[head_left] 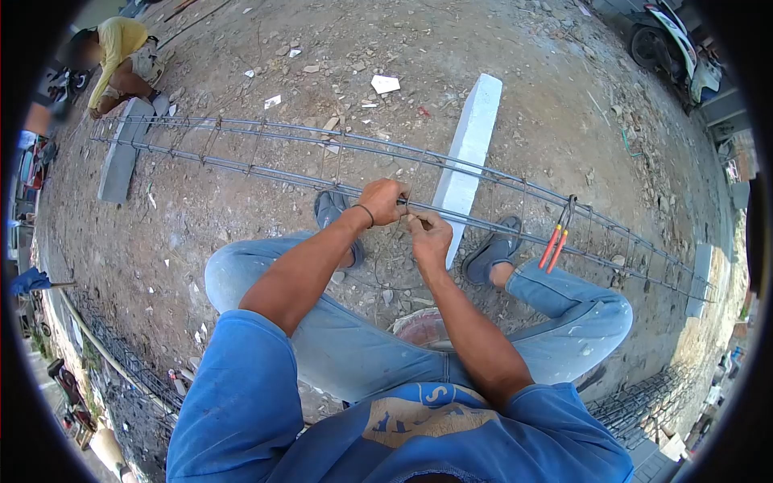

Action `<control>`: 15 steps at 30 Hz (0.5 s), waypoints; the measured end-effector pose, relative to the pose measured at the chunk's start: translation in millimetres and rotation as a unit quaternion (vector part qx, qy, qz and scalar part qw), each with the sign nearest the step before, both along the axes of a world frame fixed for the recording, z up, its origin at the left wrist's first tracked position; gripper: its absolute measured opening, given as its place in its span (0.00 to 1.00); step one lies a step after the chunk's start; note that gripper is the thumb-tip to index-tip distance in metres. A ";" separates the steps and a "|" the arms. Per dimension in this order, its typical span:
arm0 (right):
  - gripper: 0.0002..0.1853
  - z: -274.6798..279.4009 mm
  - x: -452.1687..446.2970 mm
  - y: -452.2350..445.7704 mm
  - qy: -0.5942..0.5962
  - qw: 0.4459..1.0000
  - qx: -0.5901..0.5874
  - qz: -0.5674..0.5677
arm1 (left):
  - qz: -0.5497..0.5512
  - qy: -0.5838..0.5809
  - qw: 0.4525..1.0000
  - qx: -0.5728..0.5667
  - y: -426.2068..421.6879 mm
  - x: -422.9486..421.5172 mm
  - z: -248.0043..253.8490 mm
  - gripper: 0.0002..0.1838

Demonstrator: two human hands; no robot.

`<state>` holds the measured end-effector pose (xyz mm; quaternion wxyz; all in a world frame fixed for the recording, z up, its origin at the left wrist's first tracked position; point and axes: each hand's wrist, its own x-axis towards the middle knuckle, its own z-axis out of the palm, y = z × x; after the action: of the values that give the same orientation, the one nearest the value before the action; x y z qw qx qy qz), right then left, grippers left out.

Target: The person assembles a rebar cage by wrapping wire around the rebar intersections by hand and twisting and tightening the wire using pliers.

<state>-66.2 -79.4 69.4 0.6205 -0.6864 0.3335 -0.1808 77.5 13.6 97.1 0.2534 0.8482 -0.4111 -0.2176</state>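
Observation:
A long rebar cage (282, 176) of thin steel bars with wire stirrups lies across the view on concrete blocks. My left hand (383, 201) is closed at the near bar, its fingers pinched around something too small to make out. Just right of it, my right hand (430, 233) is closed too, fingertips pressed together below the same bar; what they hold is hidden. Pliers with red and yellow handles (554, 241) hang from the cage to the right of both hands.
A pale block (471, 145) supports the cage's middle, a grey block (122, 165) its left end, another block (699, 282) its right. A person in a yellow shirt (119, 48) crouches at the far left end. A motorbike (676, 52) stands at upper right. Rubble covers the ground.

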 end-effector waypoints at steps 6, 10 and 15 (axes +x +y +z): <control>0.06 9.8 -1.8 1.1 -0.046 0.990 0.129 -0.027 | -0.027 -0.024 0.999 -0.001 0.3 0.9 -4.4 0.13; 0.05 2.5 1.7 -14.1 0.026 0.909 0.408 -0.079 | -0.026 -0.021 0.999 -0.001 -1.7 -0.8 -8.1 0.15; 0.02 0.9 15.6 -21.1 0.020 0.901 0.420 -0.106 | -0.038 -0.023 0.999 -0.003 -3.8 3.4 -6.8 0.17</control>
<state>-50.6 -100.5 70.3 0.8219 -0.3258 0.4613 -0.0750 80.9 9.8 90.2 0.2382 0.8362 -0.4491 -0.2059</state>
